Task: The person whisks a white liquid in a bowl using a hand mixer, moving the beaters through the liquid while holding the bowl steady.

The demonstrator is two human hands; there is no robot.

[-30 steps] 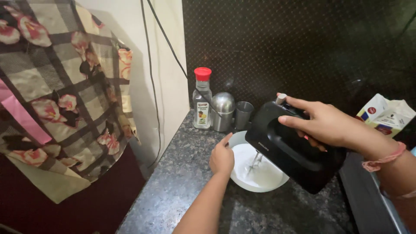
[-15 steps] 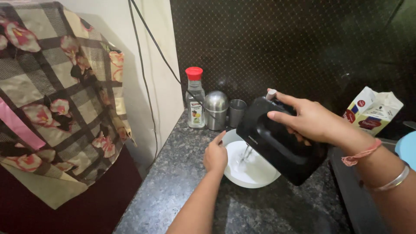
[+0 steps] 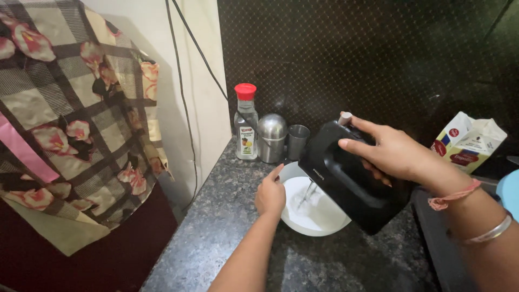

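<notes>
A white bowl (image 3: 319,216) with white cream sits on the dark speckled granite counter (image 3: 216,227). My left hand (image 3: 270,193) grips the bowl's left rim. My right hand (image 3: 390,154) is wrapped around the handle of a black electric hand mixer (image 3: 346,181), thumb near the button on top. The mixer's metal beaters (image 3: 307,194) dip into the cream at the bowl's middle.
Behind the bowl stand a clear bottle with a red cap (image 3: 246,123), a steel shaker (image 3: 271,138) and a small steel cup (image 3: 297,141). A white carton (image 3: 467,143) lies at the right. A floral checked cloth (image 3: 70,124) hangs left beside the counter edge; cables (image 3: 181,81) run down the wall.
The view has shifted slightly, so everything sits a little lower and to the right. Both hands keep their hold on the bowl and mixer, the beaters staying in the cream.
</notes>
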